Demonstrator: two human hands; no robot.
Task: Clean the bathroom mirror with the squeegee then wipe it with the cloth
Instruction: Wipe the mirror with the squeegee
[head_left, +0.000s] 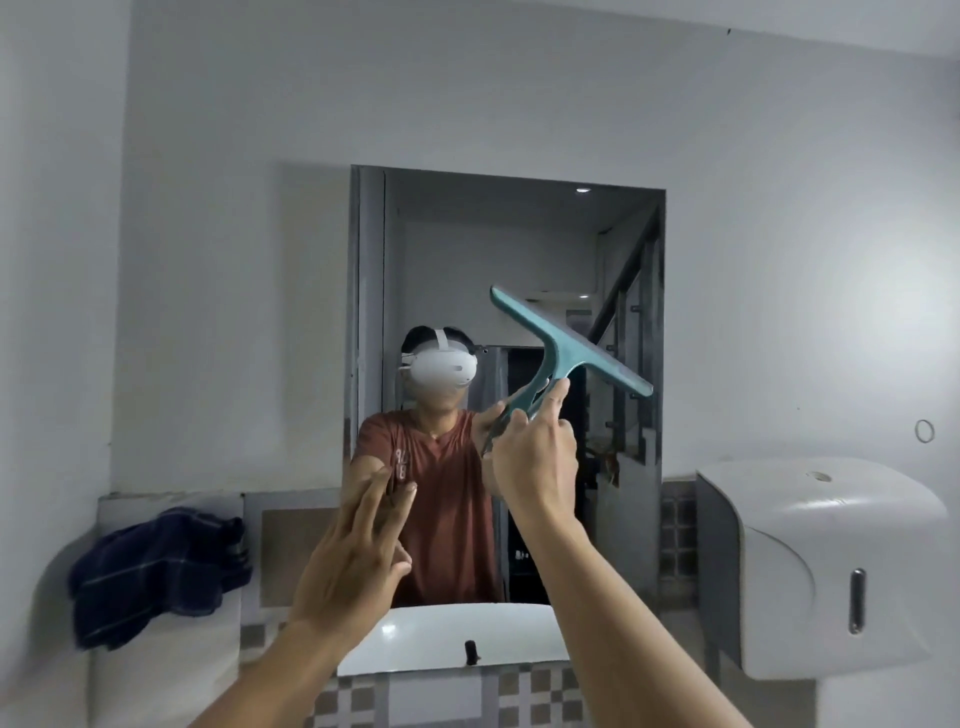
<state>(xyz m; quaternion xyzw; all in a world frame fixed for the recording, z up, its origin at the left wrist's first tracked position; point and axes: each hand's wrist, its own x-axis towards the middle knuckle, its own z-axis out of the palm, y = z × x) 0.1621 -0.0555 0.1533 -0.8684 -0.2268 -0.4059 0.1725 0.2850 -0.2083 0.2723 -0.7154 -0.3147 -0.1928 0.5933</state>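
Note:
The rectangular mirror (441, 249) hangs on the grey wall straight ahead. My right hand (535, 457) grips the handle of a teal squeegee (566, 343), whose blade tilts from upper left to lower right in front of the mirror's right half. Whether the blade touches the glass I cannot tell. My left hand (353, 561) is raised near the mirror's lower left corner, fingers spread and empty. A dark blue checked cloth (156, 566) lies crumpled on the ledge to the left of the mirror.
A white wall dispenser (821, 566) sticks out at the right. A white sink (447, 639) with a small dark tap sits below the mirror. Checked tiles run beneath the ledge. The mirror reflects a person in a red shirt.

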